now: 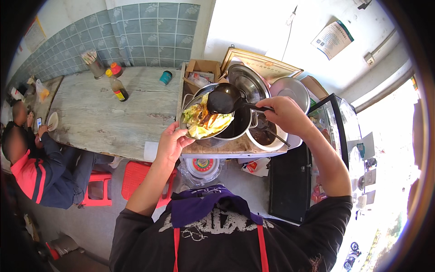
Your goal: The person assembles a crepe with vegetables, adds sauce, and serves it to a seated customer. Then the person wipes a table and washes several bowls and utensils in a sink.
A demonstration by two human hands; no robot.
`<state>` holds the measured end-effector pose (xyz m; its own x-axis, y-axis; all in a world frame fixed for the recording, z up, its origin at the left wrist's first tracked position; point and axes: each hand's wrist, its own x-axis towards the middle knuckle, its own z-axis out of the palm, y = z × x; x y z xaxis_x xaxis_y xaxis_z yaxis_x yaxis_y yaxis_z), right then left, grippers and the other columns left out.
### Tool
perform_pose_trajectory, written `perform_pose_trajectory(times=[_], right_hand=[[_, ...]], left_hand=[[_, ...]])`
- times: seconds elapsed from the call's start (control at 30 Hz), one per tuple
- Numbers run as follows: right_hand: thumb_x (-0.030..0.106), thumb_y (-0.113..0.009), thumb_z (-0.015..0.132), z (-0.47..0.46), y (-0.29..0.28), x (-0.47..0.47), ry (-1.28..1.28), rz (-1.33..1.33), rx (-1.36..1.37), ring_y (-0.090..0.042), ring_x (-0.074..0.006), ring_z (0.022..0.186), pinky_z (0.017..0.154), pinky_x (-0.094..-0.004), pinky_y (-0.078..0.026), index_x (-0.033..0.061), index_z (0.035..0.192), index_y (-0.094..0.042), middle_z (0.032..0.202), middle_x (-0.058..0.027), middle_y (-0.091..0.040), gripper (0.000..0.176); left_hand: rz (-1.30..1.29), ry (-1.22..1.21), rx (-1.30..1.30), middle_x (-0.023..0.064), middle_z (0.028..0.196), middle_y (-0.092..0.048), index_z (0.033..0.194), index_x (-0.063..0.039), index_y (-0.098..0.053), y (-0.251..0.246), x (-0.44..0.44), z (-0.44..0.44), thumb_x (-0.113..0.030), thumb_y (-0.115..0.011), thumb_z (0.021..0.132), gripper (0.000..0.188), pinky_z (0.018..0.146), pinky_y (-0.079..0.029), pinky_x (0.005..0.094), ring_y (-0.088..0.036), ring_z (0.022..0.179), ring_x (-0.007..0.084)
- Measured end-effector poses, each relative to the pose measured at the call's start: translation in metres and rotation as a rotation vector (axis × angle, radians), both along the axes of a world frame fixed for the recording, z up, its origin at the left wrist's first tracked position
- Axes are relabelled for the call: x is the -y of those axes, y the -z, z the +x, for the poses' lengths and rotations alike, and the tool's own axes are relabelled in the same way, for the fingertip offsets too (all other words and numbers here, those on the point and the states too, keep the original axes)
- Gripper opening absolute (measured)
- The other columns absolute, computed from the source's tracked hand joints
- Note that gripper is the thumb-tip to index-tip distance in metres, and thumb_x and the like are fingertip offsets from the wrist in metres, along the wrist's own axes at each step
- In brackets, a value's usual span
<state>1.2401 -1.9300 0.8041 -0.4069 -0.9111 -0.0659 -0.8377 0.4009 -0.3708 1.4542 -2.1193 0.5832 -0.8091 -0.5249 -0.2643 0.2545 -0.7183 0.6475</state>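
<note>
My left hand [172, 141] grips the near-left rim of a metal bowl [195, 136], tilted over the left part of a large metal pot [243, 131]. Leafy greens with a brown sauce [210, 125] lie in the bowl. In my right hand [283, 110] is the handle of a black ladle [222, 98]; its round scoop is over the far side of the bowl and hides part of it. Dark contents show in the pot. Just right of the pot stands a white tub [268, 147] of dark brown sauce, with a utensil leaning in it.
Metal lids [249, 80] lean behind the pot beside a cardboard box [204, 66]. A glass display case [326, 119] stands right. Left, a wooden table [146, 102] holds a sauce bottle [117, 88] and teal cup [166, 78]. Seated people [51, 173] are far left, near red stools [134, 178].
</note>
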Motion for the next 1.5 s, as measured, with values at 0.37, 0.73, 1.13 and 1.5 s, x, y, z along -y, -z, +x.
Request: perform_pose_trajectory(times=[0.37,0.73,1.13,1.5], right_hand=[[0.009,-0.051,0.077,-0.008,-0.004,-0.003,0.023,0.028,-0.201,-0.062,-0.0339,0.088,0.082,-0.0432,-0.047,0.0038,0.103,-0.067,0.092,-0.018,-0.066,0.031],[0.008,-0.052,0.077,-0.001,-0.009,0.0,0.012,0.004,-0.092,-0.062,-0.0342,0.087,0.081,-0.0422,-0.047,0.0029,0.104,-0.066,0.091,-0.0189,-0.065,0.03],[0.007,-0.054,0.077,-0.006,-0.003,0.005,0.106,-0.028,0.225,-0.062,-0.0197,0.07,0.072,-0.0307,-0.048,0.0,0.106,-0.065,0.077,-0.0139,-0.066,0.031],[0.004,-0.054,0.078,-0.022,0.022,-0.002,0.138,-0.053,0.21,-0.046,-0.007,0.065,0.059,-0.0234,-0.038,-0.0029,0.108,-0.064,0.069,-0.0007,-0.055,0.032]], left_hand=[[0.043,-0.01,-0.01,0.0137,0.1,-0.063,0.115,0.003,-0.052,-0.002,0.002,-0.001,0.004,-0.054,0.08,0.035,0.067,-0.06,0.0347,-0.067,0.081,0.0209],[0.046,-0.013,-0.034,0.0132,0.095,-0.064,0.113,0.004,-0.053,0.001,0.003,0.003,0.005,-0.054,0.08,0.033,0.066,-0.061,0.0334,-0.067,0.076,0.0202],[0.04,-0.065,-0.05,0.0149,0.096,-0.064,0.115,0.006,-0.052,-0.01,0.006,0.026,0.006,-0.055,0.079,0.036,0.064,-0.061,0.0323,-0.067,0.077,0.021],[0.015,-0.248,-0.047,0.0182,0.099,-0.064,0.115,0.007,-0.052,-0.018,0.037,0.094,0.006,-0.056,0.079,0.036,0.063,-0.062,0.0335,-0.068,0.08,0.0254]])
